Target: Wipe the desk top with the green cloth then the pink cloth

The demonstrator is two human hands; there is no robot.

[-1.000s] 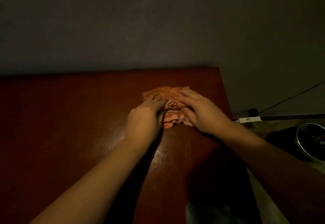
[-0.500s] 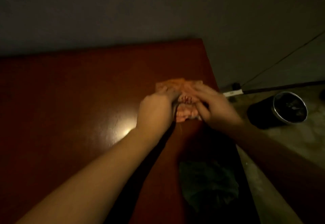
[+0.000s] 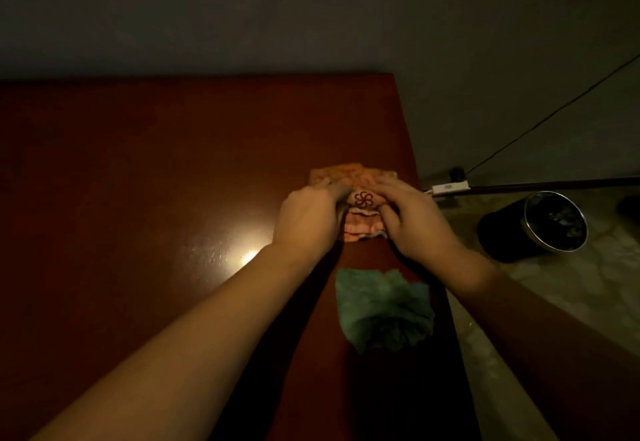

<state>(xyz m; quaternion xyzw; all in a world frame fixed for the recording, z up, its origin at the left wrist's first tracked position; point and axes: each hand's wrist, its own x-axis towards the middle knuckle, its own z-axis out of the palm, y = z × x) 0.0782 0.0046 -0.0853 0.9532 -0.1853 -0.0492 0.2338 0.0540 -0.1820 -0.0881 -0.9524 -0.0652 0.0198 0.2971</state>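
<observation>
Both hands are working on the pink cloth point(image 3: 362, 203), which is lying bunched near the right edge of the worktop point(image 3: 138, 181), towards its far end. The left hand point(image 3: 308, 215) is gripping the cloth's left side, fingers curling down onto the fabric. The right hand point(image 3: 412, 222) is covering the right side, fingers lying across the top and thumb closing against the near folds, pinching them. A flower motif is showing between the two hands. The green cloth point(image 3: 381, 312) is lying crumpled on the worktop, nearer than the pink one, between the two forearms and apart from both hands. A dark bin point(image 3: 533, 229) is standing on the floor to the right.
</observation>
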